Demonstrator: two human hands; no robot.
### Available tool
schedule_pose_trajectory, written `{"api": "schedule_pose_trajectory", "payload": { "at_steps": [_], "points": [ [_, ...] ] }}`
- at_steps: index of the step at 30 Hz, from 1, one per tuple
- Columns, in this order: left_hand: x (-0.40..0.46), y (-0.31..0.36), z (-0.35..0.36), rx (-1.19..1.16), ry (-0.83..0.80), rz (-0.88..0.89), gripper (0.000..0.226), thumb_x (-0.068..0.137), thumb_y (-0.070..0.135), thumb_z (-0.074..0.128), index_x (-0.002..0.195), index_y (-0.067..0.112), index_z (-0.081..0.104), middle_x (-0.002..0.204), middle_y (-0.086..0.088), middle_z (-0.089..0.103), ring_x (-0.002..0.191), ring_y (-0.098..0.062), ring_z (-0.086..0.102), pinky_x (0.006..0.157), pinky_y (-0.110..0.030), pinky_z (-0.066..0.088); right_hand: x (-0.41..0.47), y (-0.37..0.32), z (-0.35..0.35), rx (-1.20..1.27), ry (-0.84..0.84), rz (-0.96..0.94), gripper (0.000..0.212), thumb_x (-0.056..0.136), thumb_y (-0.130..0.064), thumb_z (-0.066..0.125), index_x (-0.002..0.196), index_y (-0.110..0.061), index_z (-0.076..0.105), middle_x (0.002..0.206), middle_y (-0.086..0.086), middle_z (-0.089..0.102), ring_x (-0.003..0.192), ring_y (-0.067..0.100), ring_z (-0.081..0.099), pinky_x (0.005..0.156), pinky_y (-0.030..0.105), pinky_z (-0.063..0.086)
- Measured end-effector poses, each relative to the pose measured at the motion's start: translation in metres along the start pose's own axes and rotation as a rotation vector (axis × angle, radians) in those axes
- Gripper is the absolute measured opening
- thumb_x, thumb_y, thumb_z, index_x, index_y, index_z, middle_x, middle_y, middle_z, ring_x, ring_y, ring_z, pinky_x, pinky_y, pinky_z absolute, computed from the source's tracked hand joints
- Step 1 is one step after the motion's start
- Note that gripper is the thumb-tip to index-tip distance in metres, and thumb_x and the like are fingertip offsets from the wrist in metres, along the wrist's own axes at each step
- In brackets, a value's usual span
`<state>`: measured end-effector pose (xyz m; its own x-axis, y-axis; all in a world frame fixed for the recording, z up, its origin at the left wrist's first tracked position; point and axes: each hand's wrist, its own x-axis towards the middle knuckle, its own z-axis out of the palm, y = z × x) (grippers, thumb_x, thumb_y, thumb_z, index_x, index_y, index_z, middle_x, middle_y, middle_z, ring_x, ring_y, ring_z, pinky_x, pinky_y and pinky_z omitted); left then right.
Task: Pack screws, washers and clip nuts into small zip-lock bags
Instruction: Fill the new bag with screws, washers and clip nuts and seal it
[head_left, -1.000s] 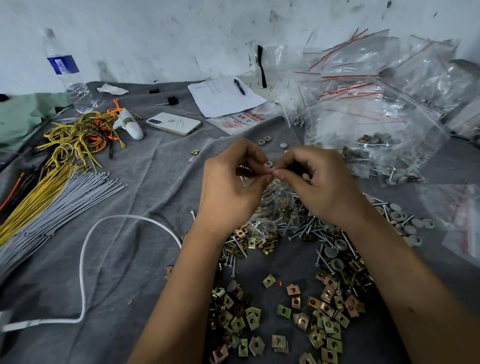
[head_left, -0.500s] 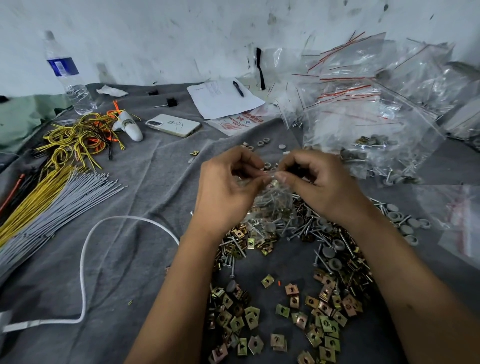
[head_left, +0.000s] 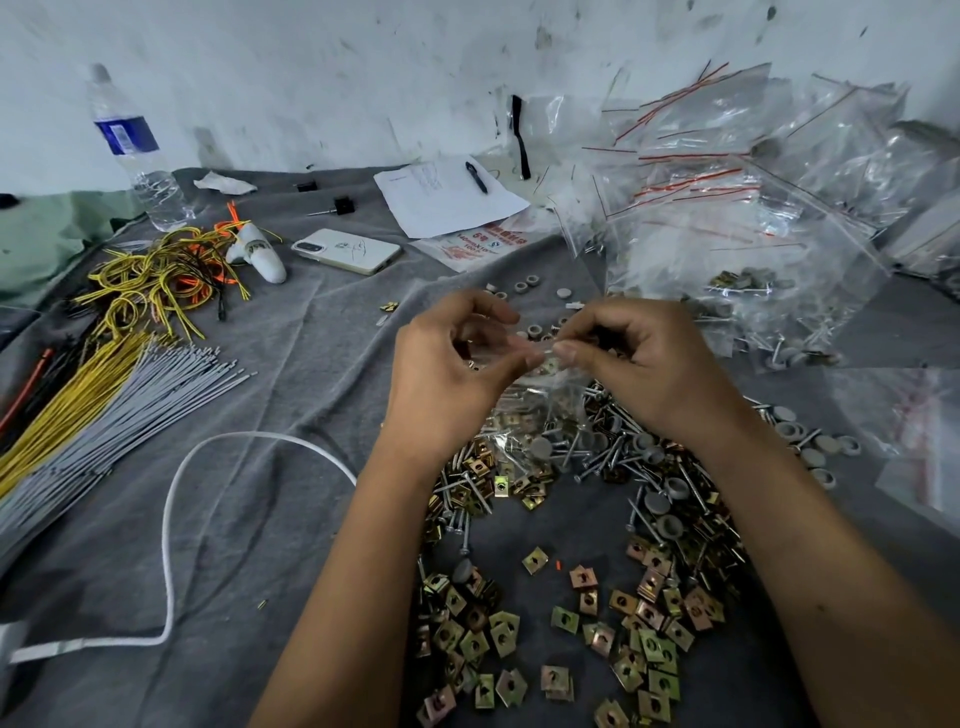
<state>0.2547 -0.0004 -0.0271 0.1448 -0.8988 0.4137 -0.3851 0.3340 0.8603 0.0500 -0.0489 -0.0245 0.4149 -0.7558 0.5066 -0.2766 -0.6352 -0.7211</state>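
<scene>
Both hands pinch the top edge of a small zip-lock bag (head_left: 540, 400): the left hand (head_left: 447, 379) has thumb and forefinger curled on the strip at its own end, the right hand (head_left: 644, 369) nips it between thumb and fingertips at the other, the two pinches almost touching. The bag hangs just below the hands, already loaded with screws, clip nuts and what looks like a grey washer, its bottom resting on the loose pile of screws (head_left: 597, 457).

Judging by that, the step in hand is sealing the strip (filling looks done). The next move calls for running the pinch along the whole seal, then setting the bag with the filled bags (head_left: 727, 249) beyond and right of the pile.

Nearer the person than the pile lie scattered clip nuts (head_left: 639, 618); right of it, grey washers (head_left: 810, 447); left of it a white cable (head_left: 171, 519), grey and yellow wires (head_left: 104, 384), and farther off a phone (head_left: 345, 250) and a water bottle (head_left: 137, 150).

Against the picture half a second back, the hands sit a touch farther apart along the strip, the left fingers less tightly closed; the bag is in the same place over the pile
</scene>
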Motion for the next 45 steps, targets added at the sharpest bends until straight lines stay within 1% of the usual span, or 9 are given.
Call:
{"api": "schedule_pose_trajectory", "payload": {
  "at_steps": [4, 10, 16, 23, 26, 29, 38, 41, 45],
  "points": [
    [0.003, -0.002, -0.002, -0.105, 0.069, -0.054, 0.028, 0.075, 0.008, 0.091, 0.089, 0.023, 0.072, 0.076, 0.001, 0.075, 0.070, -0.013, 0.071, 0.062, -0.028, 0.056, -0.001, 0.001, -0.004, 0.039, 0.045, 0.033, 0.004, 0.092, -0.015, 0.074, 0.091, -0.012, 0.074, 0.080, -0.006, 0.071, 0.071, -0.001, 0.064, 0.067, 0.011, 0.047],
    [0.001, 0.000, 0.000, -0.182, -0.006, -0.004, 0.024, 0.074, -0.002, 0.088, 0.083, 0.014, 0.072, 0.072, 0.001, 0.073, 0.067, -0.012, 0.067, 0.064, -0.024, 0.055, -0.001, -0.003, -0.002, 0.063, -0.047, 0.060, 0.003, 0.091, -0.016, 0.076, 0.093, -0.017, 0.075, 0.081, -0.005, 0.072, 0.076, 0.010, 0.070, 0.069, 0.024, 0.057],
    [0.000, 0.002, 0.002, -0.254, 0.002, -0.078, 0.026, 0.079, 0.001, 0.085, 0.095, 0.016, 0.071, 0.079, -0.005, 0.078, 0.073, -0.019, 0.073, 0.071, -0.037, 0.058, -0.001, -0.004, -0.001, 0.069, -0.013, 0.033, 0.008, 0.087, -0.010, 0.079, 0.092, -0.016, 0.076, 0.078, -0.012, 0.071, 0.071, -0.004, 0.066, 0.064, 0.008, 0.046],
    [-0.001, 0.004, 0.001, -0.257, -0.015, 0.007, 0.025, 0.073, 0.000, 0.083, 0.084, 0.015, 0.066, 0.079, -0.021, 0.069, 0.072, -0.023, 0.065, 0.068, -0.032, 0.054, -0.002, -0.006, 0.007, 0.021, -0.035, 0.007, 0.015, 0.086, -0.013, 0.080, 0.095, -0.024, 0.076, 0.083, -0.015, 0.071, 0.077, 0.000, 0.068, 0.067, 0.009, 0.048],
    [-0.002, 0.006, 0.007, -0.234, -0.058, 0.016, 0.027, 0.081, -0.006, 0.081, 0.088, 0.013, 0.063, 0.076, -0.013, 0.070, 0.073, -0.027, 0.066, 0.069, -0.034, 0.054, 0.000, -0.006, 0.008, -0.002, 0.009, -0.012, 0.013, 0.085, -0.011, 0.081, 0.096, -0.016, 0.078, 0.087, -0.016, 0.071, 0.080, -0.001, 0.069, 0.070, 0.009, 0.049],
    [-0.002, 0.007, 0.011, -0.201, -0.063, 0.034, 0.029, 0.081, -0.008, 0.080, 0.087, 0.014, 0.062, 0.073, 0.005, 0.067, 0.072, -0.014, 0.063, 0.068, -0.029, 0.052, 0.000, -0.005, 0.008, -0.017, 0.007, -0.028, 0.015, 0.084, -0.009, 0.082, 0.096, -0.017, 0.078, 0.085, -0.018, 0.070, 0.079, -0.004, 0.068, 0.069, 0.007, 0.048],
    [0.000, 0.007, 0.003, -0.266, 0.040, 0.021, 0.026, 0.079, -0.004, 0.077, 0.083, 0.017, 0.062, 0.079, -0.006, 0.062, 0.074, -0.016, 0.058, 0.066, -0.025, 0.050, 0.000, 0.000, -0.001, 0.064, 0.038, 0.027, 0.010, 0.083, -0.013, 0.082, 0.091, -0.017, 0.078, 0.076, -0.007, 0.074, 0.070, 0.001, 0.069, 0.064, 0.012, 0.051],
    [-0.001, 0.008, 0.004, -0.287, 0.065, -0.001, 0.023, 0.077, 0.001, 0.077, 0.084, 0.017, 0.061, 0.079, -0.009, 0.061, 0.076, -0.020, 0.057, 0.070, -0.032, 0.049, 0.000, 0.001, -0.002, 0.119, 0.047, 0.074, 0.010, 0.084, -0.017, 0.081, 0.092, -0.023, 0.078, 0.082, -0.007, 0.077, 0.072, 0.008, 0.072, 0.066, 0.022, 0.058],
    [0.000, 0.007, -0.001, -0.337, 0.116, -0.010, 0.023, 0.076, 0.004, 0.077, 0.081, 0.019, 0.060, 0.080, -0.010, 0.059, 0.078, -0.025, 0.055, 0.075, -0.044, 0.046, 0.000, 0.003, -0.004, 0.127, 0.116, 0.092, 0.011, 0.086, -0.022, 0.081, 0.086, -0.033, 0.077, 0.080, -0.002, 0.077, 0.075, 0.025, 0.074, 0.071, 0.050, 0.062]
  ]
}}
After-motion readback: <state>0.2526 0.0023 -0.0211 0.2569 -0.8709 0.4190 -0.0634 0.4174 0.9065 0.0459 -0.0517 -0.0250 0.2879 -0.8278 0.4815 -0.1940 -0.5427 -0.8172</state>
